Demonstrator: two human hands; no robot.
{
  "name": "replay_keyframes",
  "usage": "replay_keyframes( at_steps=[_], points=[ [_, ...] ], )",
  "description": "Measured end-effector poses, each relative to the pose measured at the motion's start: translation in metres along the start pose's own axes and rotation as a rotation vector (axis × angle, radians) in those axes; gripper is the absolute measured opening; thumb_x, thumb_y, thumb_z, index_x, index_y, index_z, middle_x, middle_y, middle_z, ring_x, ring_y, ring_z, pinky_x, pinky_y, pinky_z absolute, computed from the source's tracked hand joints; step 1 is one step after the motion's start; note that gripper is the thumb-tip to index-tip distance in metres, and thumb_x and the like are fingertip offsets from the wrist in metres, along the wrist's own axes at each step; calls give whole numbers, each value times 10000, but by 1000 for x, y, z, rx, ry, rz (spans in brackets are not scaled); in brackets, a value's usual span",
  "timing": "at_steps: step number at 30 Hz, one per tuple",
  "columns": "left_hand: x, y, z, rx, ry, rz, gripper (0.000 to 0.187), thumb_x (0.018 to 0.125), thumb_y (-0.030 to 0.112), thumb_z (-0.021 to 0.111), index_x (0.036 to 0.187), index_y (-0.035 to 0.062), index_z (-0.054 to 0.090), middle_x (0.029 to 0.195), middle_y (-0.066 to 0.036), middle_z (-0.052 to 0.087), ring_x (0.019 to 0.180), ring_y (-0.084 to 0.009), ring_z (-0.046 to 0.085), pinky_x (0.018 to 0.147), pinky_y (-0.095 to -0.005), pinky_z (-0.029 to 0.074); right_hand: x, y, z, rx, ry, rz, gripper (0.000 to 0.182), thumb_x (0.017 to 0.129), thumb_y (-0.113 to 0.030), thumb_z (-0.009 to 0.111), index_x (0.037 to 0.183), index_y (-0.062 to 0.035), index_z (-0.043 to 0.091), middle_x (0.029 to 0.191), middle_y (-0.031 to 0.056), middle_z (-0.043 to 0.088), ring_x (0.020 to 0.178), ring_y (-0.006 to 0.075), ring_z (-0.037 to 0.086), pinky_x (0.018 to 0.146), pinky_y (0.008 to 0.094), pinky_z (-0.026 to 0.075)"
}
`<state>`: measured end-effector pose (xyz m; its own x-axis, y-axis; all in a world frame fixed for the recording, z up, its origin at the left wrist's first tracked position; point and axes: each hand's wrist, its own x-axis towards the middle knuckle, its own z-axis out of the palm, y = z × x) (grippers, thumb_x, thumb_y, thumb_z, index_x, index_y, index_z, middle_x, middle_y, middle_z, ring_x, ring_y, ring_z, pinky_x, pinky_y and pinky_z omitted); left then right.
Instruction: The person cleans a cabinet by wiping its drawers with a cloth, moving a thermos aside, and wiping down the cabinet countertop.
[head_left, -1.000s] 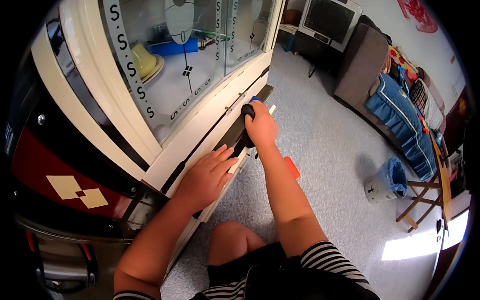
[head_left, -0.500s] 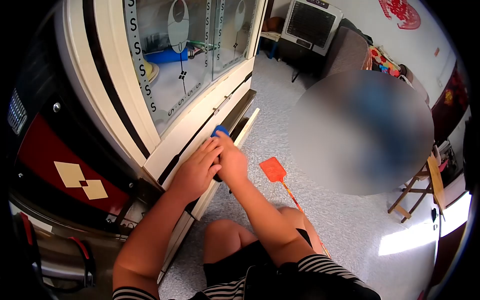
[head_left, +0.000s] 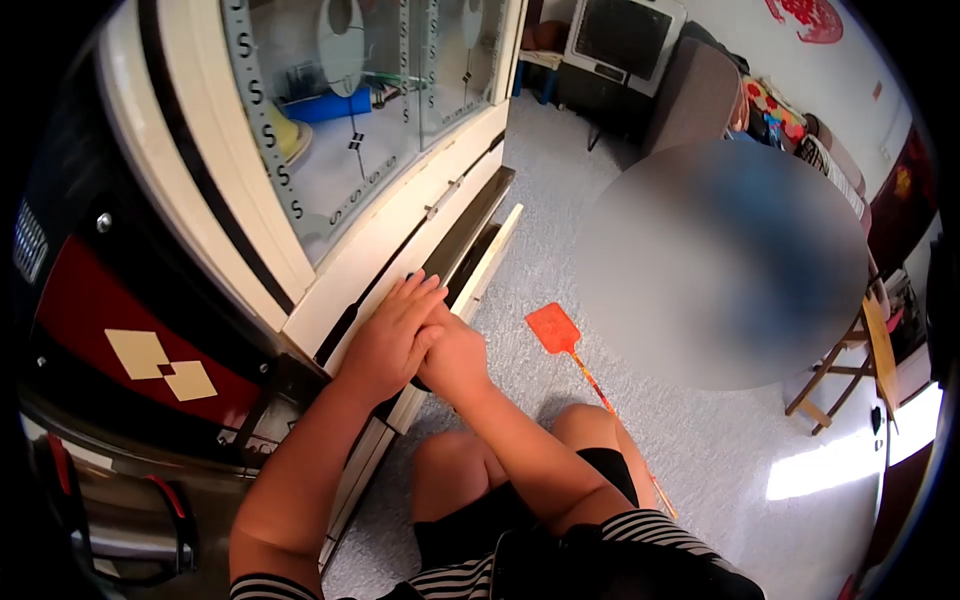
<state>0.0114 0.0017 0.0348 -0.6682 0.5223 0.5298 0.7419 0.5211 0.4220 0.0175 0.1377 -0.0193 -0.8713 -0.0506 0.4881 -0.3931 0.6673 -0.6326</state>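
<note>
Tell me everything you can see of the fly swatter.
The fly swatter lies on the grey floor. Its flat, squarish orange head, seemingly plastic, is at the far end; the thin handle, patterned red and yellow, slants back past the right knee, which hides part of it. Whether they touch is unclear.

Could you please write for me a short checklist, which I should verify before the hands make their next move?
1. Drawer shut: not ok; it stands open.
2. Hands apart: not ok; the left hand lies against the right hand, its fingers overlapping it.
3. Right hand's grip secure: cannot tell; the left hand covers much of it.
4. Thing under the hands identified: cannot tell; only small bits show.
5. Fly swatter away from the hands: ok; it lies on the floor.
</note>
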Motion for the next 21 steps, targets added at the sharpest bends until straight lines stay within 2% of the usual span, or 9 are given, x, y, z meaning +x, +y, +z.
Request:
replay_keyframes(
  at_steps=[2,4,6,8,14,16,21],
  points=[
    [1,-3,2,13,-7,-10,451,991,114,585,1431,22,560,1503,-222,537,1451,-402,451,1212,-465,352,6,11,6,-34,146,-95,348,881,-246,658,1220,-169,668,1221,99,705,925,347,719,718,454,596],
    [1,-8,7,71,-15,10,503,972,137,639,1447,9,536,1496,-222,538,1435,-404,461,1210,-478,355,12,17,3,15,11,15,455,870,-261,657,1316,-176,641,1333,74,671,1047,349,704,846,466,589],
    [4,-8,7,120,-47,17,519,966,117,644,1460,10,525,1512,-215,525,1440,-402,458,1205,-476,363,16,17,-4,51,-99,89,488,865,-209,629,1347,-136,611,1417,95,616,1168,352,659,929,455,568],
    [6,-4,7,75,-61,6,534,966,103,643,1474,7,510,1530,-211,510,1444,-397,457,1199,-467,369,16,19,-7,154,-118,106,526,860,-157,622,1382,-123,576,1501,91,550,1234,354,624,983,447,548],
    [6,1,7,87,-103,-24,540,1003,106,618,1511,-1,468,1574,-211,469,1468,-387,440,1201,-446,362,12,19,-9,246,-44,59,549,855,-131,637,1396,-118,541,1545,64,511,1194,349,642,961,458,552],
    [7,0,8,104,-97,-31,541,1005,105,617,1512,-4,465,1575,-215,467,1471,-384,438,1203,-445,360,15,18,-12,188,-134,96,574,889,-168,628,1455,-147,529,1577,19,486,1237,314,632,971,438,553],
    [5,-5,9,82,-67,-3,539,986,58,631,1498,-14,477,1567,-227,471,1464,-386,446,1196,-439,371,24,16,-14,29,-167,84,519,888,-189,636,1399,-130,567,1560,11,502,1164,292,671,922,429,566]
  ],
)
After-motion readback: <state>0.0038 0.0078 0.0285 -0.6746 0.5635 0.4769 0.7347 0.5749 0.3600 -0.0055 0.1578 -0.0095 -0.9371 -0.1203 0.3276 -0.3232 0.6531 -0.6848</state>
